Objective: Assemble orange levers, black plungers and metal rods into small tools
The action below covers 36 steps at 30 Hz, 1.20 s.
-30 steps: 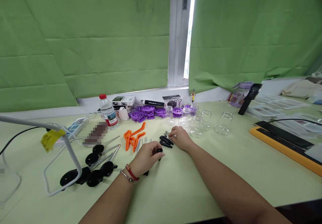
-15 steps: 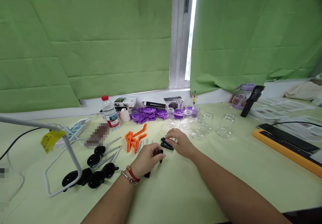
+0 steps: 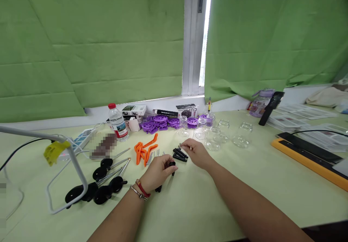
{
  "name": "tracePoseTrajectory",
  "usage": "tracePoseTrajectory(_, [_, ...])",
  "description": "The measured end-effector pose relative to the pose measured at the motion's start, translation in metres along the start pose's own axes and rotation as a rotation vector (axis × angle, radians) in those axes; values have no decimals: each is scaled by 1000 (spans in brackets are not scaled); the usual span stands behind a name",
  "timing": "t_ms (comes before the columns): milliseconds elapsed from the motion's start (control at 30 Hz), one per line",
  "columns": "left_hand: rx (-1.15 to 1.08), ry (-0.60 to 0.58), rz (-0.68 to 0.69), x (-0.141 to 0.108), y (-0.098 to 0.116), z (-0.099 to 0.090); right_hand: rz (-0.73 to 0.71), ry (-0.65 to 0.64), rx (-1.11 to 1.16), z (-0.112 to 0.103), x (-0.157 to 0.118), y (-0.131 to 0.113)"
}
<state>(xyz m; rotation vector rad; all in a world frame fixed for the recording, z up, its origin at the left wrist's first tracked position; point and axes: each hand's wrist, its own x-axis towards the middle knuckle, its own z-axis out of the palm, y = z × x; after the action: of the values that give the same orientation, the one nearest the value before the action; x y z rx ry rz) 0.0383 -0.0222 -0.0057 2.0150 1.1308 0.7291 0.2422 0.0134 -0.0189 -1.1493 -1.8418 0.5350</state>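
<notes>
My left hand (image 3: 161, 170) is closed around a short black rod-like piece (image 3: 173, 169), most of it hidden by the fingers. Below the wrist, more dark rod ends (image 3: 158, 188) lie on the table, partly covered by the hand. My right hand (image 3: 197, 153) has its thumb and fingertips pinched together just behind a small pile of black rods (image 3: 179, 156). What sits in that pinch is too small to make out. Left of the rods are orange plastic clamp-shaped parts (image 3: 146, 151) and thin silver pins (image 3: 149, 158).
Black discs with silver rods (image 3: 102, 195) lie at left beside a white stand (image 3: 81, 176). Behind are a water bottle (image 3: 118, 124), purple plastic parts (image 3: 160, 120) and glass cups (image 3: 212, 140). An orange-and-black trimmer (image 3: 307, 162) and a black comb (image 3: 272, 107) are at right.
My right hand has drawn slightly up off the black rods, so more of the pile shows. The left hand keeps its hold. The whole view has shifted slightly.
</notes>
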Motion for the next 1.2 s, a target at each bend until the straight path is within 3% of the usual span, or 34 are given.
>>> tracePoseTrajectory(67, [0, -2, -5, 0, 0, 0, 221, 106, -100, -4, 5, 19])
tracePoseTrajectory(133, [7, -1, -8, 0, 0, 0, 344, 55, -186, -5, 9, 35])
tracePoseTrajectory(233, [16, -1, -12, 0, 1, -1, 366, -28, -313, -3, 12, 46])
tracePoseTrajectory(367, [15, -11, -18, 0, 3, -1, 382, -36, -416, 2, 14, 45])
tracePoseTrajectory(667, [5, -14, -21, 0, 3, -2, 423, 4, -302, -10, 10, 51])
tracePoseTrajectory(733, [7, -13, -10, 0, 3, -1, 408, -18, -185, -11, 8, 43])
tracePoseTrajectory(867, [25, -5, 4, -1, 3, -1, 359, -105, 465, -11, 4, 16])
tracePoseTrajectory(967, [32, -2, 0, -1, 3, -1, 314, -225, 780, -10, -2, -5])
tracePoseTrajectory(1067, [27, -6, -4, -1, 4, -1, 303, -345, 895, -7, -7, -17])
tracePoseTrajectory(1200, [7, -10, -4, -1, 5, -1, 286, -397, 874, -2, -12, -22])
